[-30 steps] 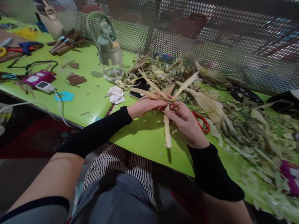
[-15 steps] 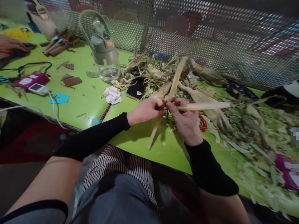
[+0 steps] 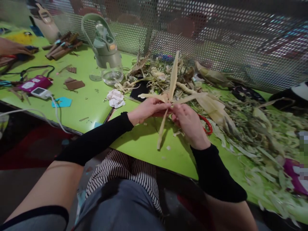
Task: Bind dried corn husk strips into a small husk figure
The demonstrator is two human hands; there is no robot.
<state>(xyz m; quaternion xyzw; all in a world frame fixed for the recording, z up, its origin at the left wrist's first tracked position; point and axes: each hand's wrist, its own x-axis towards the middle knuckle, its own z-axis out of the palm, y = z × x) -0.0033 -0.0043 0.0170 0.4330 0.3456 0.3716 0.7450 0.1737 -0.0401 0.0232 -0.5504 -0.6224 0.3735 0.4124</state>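
Note:
My left hand [image 3: 148,110] and my right hand [image 3: 189,125] meet over the green table [image 3: 144,144], both pinching the crossing point of several dried corn husk strips [image 3: 172,77]. The strips fan out from my fingers: one points up and away, one goes right, one left, one hangs down toward the table edge. Both arms wear black sleeves.
A big heap of husks and leaves [image 3: 240,125] covers the right side. Red-handled scissors [image 3: 207,123] lie behind my right hand. A black phone [image 3: 139,89], crumpled tissue [image 3: 115,98], a green-lidded bottle [image 3: 106,48], a pink device [image 3: 36,82] and another person's hand [image 3: 12,49] are at left. Perforated metal screen behind.
The husk strips have turned in my fingers: the long strip that pointed right now stands nearly upright, and the lower strip hangs more steeply. Both hands stay together at the crossing.

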